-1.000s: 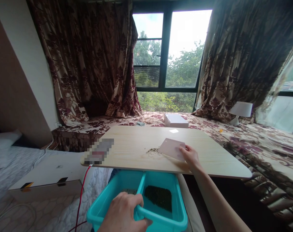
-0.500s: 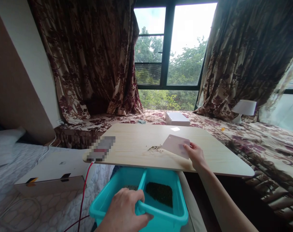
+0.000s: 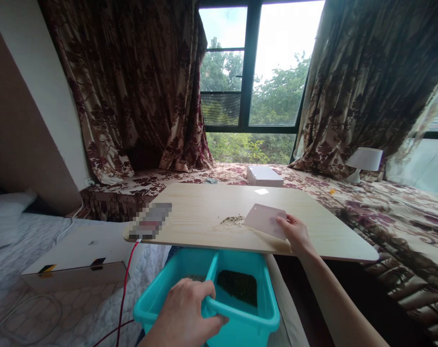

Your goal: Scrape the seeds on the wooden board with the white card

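My right hand [image 3: 294, 230] pinches the right edge of a pale translucent plastic scraper sheet [image 3: 265, 220], held tilted over the wood-grain table [image 3: 197, 202]. Just left of the sheet lies a small scatter of dark grains [image 3: 233, 220]. Below the table's front edge, my left hand [image 3: 190, 303] grips the near rim of a turquoise two-compartment bin [image 3: 245, 320] by its divider. Dark green granules [image 3: 237, 285] cover part of the right compartment's floor. A few bits show in the left compartment, mostly hidden by my left hand.
A blurred-out flat device [image 3: 152, 220] with a red cable [image 3: 124, 284] lies at the table's left end. A white box [image 3: 77, 255] rests on the bed at left. Behind the table, another white box [image 3: 265, 176] and a lamp [image 3: 364, 161] stand on the floral window seat.
The sheet in my right hand has shifted slightly to the right, away from the grains. My left hand keeps its hold on the bin.
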{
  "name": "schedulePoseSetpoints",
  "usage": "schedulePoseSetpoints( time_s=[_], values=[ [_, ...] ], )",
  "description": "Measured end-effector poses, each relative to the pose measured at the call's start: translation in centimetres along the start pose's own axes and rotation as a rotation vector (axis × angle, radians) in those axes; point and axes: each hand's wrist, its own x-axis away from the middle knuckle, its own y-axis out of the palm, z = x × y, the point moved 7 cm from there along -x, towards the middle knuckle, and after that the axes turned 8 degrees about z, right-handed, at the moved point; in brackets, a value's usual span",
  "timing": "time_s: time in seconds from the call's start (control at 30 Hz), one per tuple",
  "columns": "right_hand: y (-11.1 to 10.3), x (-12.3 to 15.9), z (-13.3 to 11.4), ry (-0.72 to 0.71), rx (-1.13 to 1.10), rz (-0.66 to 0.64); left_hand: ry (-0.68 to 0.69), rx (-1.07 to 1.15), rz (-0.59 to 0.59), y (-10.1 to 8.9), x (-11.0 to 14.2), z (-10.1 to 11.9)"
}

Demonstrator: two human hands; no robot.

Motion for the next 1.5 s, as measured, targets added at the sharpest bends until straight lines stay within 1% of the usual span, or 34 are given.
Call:
schedulePoseSetpoints(
  time_s=[0.13,0.37,0.5,0.57,0.8,1.03,1.27,1.37,1.5],
  values=[
    [0.7,0.0,0.1,0.0,-0.004,-0.03,0.004,0.0,-0.004,0.1,0.0,-0.1],
    [1.4,0.3,-0.2,0.026,-0.036,-0.035,0.003,0.013,0.0,0.2,0.0,-0.3],
    [2.0,0.6,-0.2,0.046,-0.07,-0.088,0.002,0.015,0.006,0.1,-0.1,-0.3],
    [2.0,0.6,-0.2,0.055,-0.09,-0.096,0.009,0.021,0.014,0.1,-0.1,-0.3],
    [1.1,0.6,-0.3,0.039,-0.068,-0.056,0.012,0.019,0.017,0.0,0.0,-0.2],
    [1.5,0.9,-0.3,0.052,-0.073,-0.102,0.004,0.015,0.013,-0.1,0.0,-0.2],
    [1.5,1.0,-0.1,0.077,-0.081,-0.102,0.001,0.009,0.014,0.0,0.1,-0.4],
    [1.6,1.1,-0.1,0.069,-0.093,-0.123,0.012,0.003,0.014,0.0,0.2,-0.3],
    [1.6,1.1,-0.2,0.051,-0.087,-0.113,0.012,-0.001,0.01,-0.1,0.2,-0.2]
  ],
)
